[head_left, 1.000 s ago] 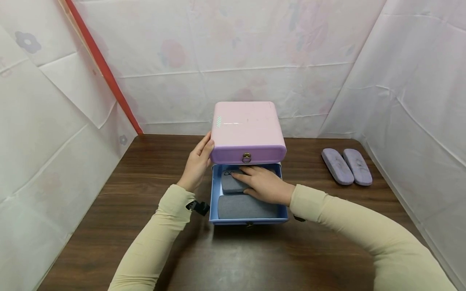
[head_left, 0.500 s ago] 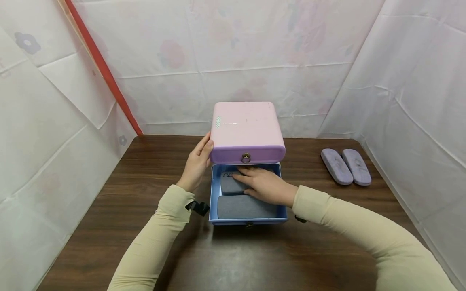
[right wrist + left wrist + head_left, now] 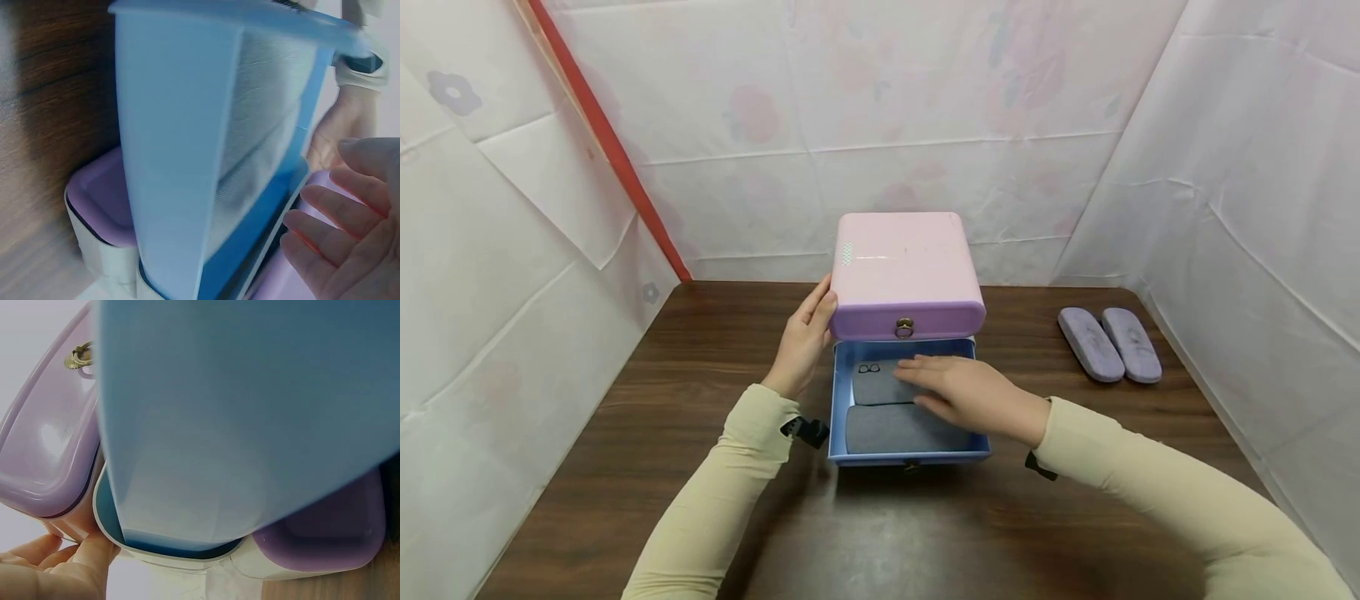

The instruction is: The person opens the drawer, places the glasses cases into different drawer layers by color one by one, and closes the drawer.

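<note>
A small pink drawer cabinet [image 3: 906, 254] stands on the table with its blue drawer [image 3: 840, 437] pulled out. In that drawer lie two grey glasses cases, one behind the other. The rear glasses case [image 3: 876, 387] carries a small glasses drawing; the front glasses case [image 3: 906, 429] is plain on top. My left hand [image 3: 801, 337] rests against the cabinet's left side, thumb by the front corner. My right hand [image 3: 973, 392] is over the drawer, fingers extended and holding nothing, covering the rear case's right part. In the right wrist view its fingers [image 3: 340, 206] are spread beside the drawer.
Two lilac glasses cases [image 3: 1108, 343] lie side by side at the right of the wooden table [image 3: 700, 400]. Below the blue drawer, the left wrist view shows a shut purple drawer [image 3: 331, 525]. Patterned white sheets [image 3: 880, 150] hang around the table.
My right hand has lifted from the rear grey case and drawn back to the right, uncovering more of the case and its drawing. The left hand stays on the cabinet.
</note>
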`<state>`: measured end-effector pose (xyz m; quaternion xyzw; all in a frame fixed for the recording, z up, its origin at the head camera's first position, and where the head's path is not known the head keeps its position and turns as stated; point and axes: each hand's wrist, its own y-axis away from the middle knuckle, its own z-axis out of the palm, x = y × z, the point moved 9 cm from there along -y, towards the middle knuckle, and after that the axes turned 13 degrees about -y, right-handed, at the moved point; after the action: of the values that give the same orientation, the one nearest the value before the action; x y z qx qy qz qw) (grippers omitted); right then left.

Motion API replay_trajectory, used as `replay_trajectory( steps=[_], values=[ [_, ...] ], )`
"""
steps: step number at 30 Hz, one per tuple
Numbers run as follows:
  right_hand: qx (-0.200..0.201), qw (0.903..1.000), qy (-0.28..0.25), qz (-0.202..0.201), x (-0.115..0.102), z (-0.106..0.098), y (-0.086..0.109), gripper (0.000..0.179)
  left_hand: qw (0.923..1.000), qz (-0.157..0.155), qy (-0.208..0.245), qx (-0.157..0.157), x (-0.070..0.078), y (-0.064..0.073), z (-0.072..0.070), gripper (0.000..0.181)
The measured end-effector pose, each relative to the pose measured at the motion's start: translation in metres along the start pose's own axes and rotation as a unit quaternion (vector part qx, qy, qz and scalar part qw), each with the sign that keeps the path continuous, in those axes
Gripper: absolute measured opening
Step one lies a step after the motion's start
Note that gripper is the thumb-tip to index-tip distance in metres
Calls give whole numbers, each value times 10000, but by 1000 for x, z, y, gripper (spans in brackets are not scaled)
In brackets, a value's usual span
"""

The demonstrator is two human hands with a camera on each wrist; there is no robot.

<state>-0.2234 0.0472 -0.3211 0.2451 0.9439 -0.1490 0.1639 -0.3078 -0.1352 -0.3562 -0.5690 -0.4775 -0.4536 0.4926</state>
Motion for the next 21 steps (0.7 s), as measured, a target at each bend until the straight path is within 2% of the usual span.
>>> replay_trajectory(
  steps=[5, 12, 18, 21],
  values=[
    [586, 9981, -142, -97, -8, -19, 18, 39, 10000, 0, -3, 4, 0, 0, 0, 62],
    [1342, 9875, -832, 16, -14, -36, 46, 35, 10000, -19, 6, -9, -1, -1, 0, 58],
    [1983, 9730, -1088, -453, -26, -40, 63, 34, 10000, -42, 72, 22, 0, 0, 0, 57],
    [2114, 9657, -1356, -662, -33, -38, 69, 32, 9999, -45, 98, 31, 0, 0, 0, 58]
  ],
)
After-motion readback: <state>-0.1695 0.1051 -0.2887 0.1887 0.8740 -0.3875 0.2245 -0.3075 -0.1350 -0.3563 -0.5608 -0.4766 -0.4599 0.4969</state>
